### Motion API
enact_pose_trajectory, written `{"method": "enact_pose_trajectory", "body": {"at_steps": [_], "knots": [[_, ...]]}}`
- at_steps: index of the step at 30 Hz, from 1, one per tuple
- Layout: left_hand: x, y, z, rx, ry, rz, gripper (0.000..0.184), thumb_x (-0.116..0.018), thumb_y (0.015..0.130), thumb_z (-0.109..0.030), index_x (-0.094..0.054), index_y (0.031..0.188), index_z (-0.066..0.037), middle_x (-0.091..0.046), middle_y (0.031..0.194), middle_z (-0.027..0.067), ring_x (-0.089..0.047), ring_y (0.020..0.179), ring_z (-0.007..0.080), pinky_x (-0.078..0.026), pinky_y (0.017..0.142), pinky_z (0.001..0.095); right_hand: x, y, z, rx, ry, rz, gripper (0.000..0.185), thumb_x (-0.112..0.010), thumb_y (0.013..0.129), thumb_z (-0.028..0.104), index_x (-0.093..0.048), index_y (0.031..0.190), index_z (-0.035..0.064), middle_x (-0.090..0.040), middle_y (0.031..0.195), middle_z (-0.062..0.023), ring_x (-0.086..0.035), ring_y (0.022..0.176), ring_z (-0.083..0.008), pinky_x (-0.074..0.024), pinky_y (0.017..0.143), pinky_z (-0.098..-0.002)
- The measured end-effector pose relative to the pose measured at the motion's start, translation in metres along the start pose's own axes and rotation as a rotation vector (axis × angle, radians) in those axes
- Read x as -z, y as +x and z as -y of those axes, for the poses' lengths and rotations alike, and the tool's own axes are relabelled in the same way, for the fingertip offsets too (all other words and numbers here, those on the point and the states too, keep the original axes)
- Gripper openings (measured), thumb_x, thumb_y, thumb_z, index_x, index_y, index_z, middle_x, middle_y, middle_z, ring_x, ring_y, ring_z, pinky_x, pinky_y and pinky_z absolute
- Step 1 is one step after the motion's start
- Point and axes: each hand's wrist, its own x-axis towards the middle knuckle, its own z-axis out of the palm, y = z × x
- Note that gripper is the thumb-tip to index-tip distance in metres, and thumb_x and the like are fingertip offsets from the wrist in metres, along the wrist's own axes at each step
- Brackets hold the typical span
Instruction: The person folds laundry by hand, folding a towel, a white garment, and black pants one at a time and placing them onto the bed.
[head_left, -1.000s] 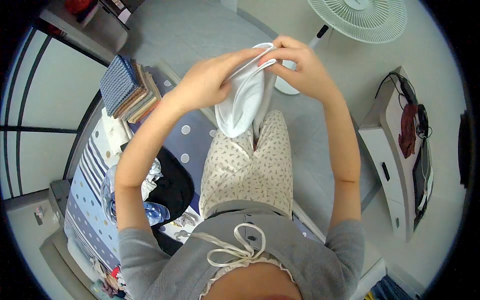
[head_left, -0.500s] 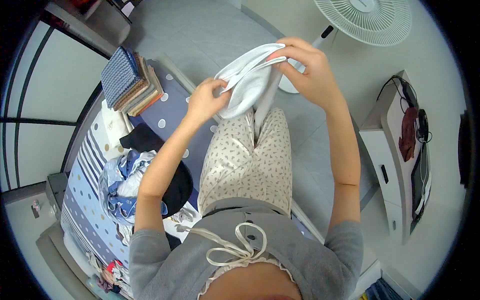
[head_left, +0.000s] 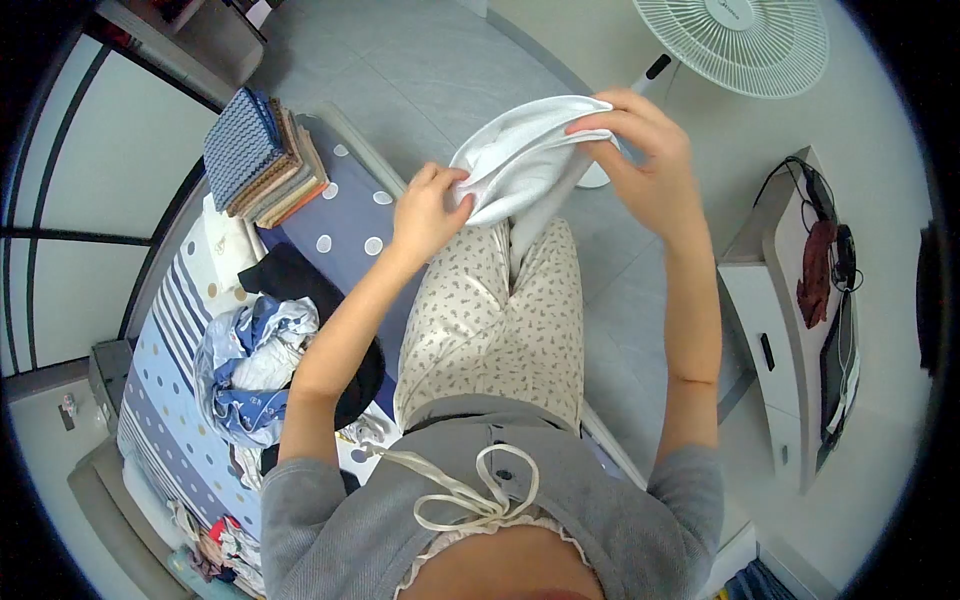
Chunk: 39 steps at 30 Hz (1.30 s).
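In front of my knees I hold a pale grey garment, its hemmed opening stretched between both hands. My left hand pinches the left edge of the opening between thumb and fingers. On the other side, my right hand grips the right edge, the thumb under the cloth and the fingers over it. The rest of the garment hangs down in a narrow fold toward my patterned trousers. Its exact kind cannot be made out.
On the bed to my left are a stack of folded cloths, a heap of blue and white clothes and black clothing. A white fan stands ahead right. A white cabinet with cables is at right.
Both hands have moved right with the garment and slightly down. The opening is now spread wider between them.
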Motion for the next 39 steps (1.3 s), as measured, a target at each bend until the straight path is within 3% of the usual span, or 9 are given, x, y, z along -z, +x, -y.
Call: {"method": "enact_pose_trajectory", "body": {"at_steps": [2,5,9,12,15,18,26,34,39], "knots": [[-0.004,-0.007,-0.001,0.052,-0.216,-0.007,0.031,-0.066,0.065,-0.010,-0.053,0.092,-0.003,-0.052,0.089,0.0113,-0.052,0.087,0.0248,-0.043,0.074,0.0327,0.003,-0.005,0.003,-0.026,-0.007,-0.030,0.014,-0.059,0.071,0.001,-0.063,0.084,0.0047,-0.059,0.087,-0.0083,-0.058,0.078,-0.0193,-0.0448,0.069,-0.0262],[-0.011,-0.021,-0.006,-0.355,-0.193,-0.164,0.032,-0.064,0.064,-0.009,-0.049,0.092,-0.005,-0.052,0.096,0.0092,-0.052,0.090,0.0273,-0.043,0.074,0.0338,0.008,-0.010,0.004,-0.079,0.045,-0.038,0.016,-0.059,0.070,-0.002,-0.063,0.084,0.0045,-0.059,0.087,-0.0075,-0.058,0.078,-0.0185,-0.0449,0.069,-0.0257],[-0.015,-0.023,-0.013,-0.409,-0.003,-0.158,0.029,-0.067,0.062,-0.011,-0.057,0.089,-0.010,-0.051,0.097,0.0069,-0.051,0.089,0.0261,-0.042,0.073,0.0343,0.008,-0.012,0.006,-0.095,0.068,-0.016,0.016,-0.058,0.071,-0.004,-0.063,0.084,0.0044,-0.059,0.087,-0.0067,-0.058,0.078,-0.0174,-0.0449,0.068,-0.0253],[-0.020,-0.028,-0.010,-0.243,0.017,-0.188,0.027,-0.070,0.061,-0.011,-0.062,0.087,-0.013,-0.050,0.095,0.0089,-0.049,0.089,0.0279,-0.042,0.072,0.0341,0.009,-0.014,0.005,-0.073,0.048,-0.010,0.016,-0.059,0.070,-0.004,-0.063,0.083,0.0041,-0.059,0.087,-0.0065,-0.057,0.078,-0.0170,-0.0448,0.068,-0.0253],[-0.018,-0.024,-0.003,-0.502,0.137,-0.224,0.029,-0.070,0.060,-0.013,-0.062,0.088,-0.013,-0.049,0.092,0.0088,-0.048,0.085,0.0268,-0.042,0.070,0.0355,0.011,-0.016,0.007,-0.081,0.038,-0.012,0.016,-0.059,0.070,-0.004,-0.063,0.083,0.0039,-0.059,0.087,-0.0066,-0.057,0.078,-0.0171,-0.0450,0.068,-0.0255],[-0.020,-0.024,-0.005,-0.434,0.193,-0.215,0.022,-0.066,0.061,-0.014,-0.062,0.083,-0.014,-0.049,0.091,0.0073,-0.048,0.084,0.0257,-0.040,0.070,0.0352,0.012,-0.017,0.008,-0.095,0.040,-0.019,0.017,-0.059,0.069,-0.005,-0.063,0.083,0.0040,-0.059,0.087,-0.0068,-0.057,0.078,-0.0175,-0.0451,0.068,-0.0256],[-0.008,-0.022,0.018,-0.461,0.401,-0.047,0.018,-0.063,0.063,-0.014,-0.063,0.081,-0.012,-0.050,0.086,0.0027,-0.047,0.084,0.0209,-0.039,0.070,0.0333,0.018,-0.025,-0.003,-0.145,0.017,-0.038,0.016,-0.059,0.069,-0.002,-0.064,0.084,0.0040,-0.059,0.089,-0.0076,-0.056,0.082,-0.0176,-0.0434,0.072,-0.0268],[0.146,-0.004,-0.051,-0.697,0.543,0.243,0.018,-0.061,0.058,-0.012,-0.062,0.076,-0.007,-0.050,0.081,0.0026,-0.048,0.082,0.0182,-0.039,0.068,0.0289,0.041,-0.032,-0.015,-0.259,0.034,-0.093,0.015,-0.058,0.071,0.000,-0.063,0.085,0.0011,-0.058,0.090,-0.0077,-0.055,0.084,-0.0170,-0.0416,0.074,-0.0255],[0.186,-0.008,-0.075,-0.746,0.566,0.448,0.015,-0.063,0.056,-0.013,-0.061,0.069,-0.007,-0.050,0.076,0.0023,-0.049,0.078,0.0185,-0.040,0.066,0.0299,0.030,-0.023,-0.017,-0.245,0.122,-0.022,0.013,-0.057,0.072,0.001,-0.062,0.085,-0.0002,-0.058,0.089,-0.0073,-0.054,0.083,-0.0164,-0.0416,0.073,-0.0251]]}}
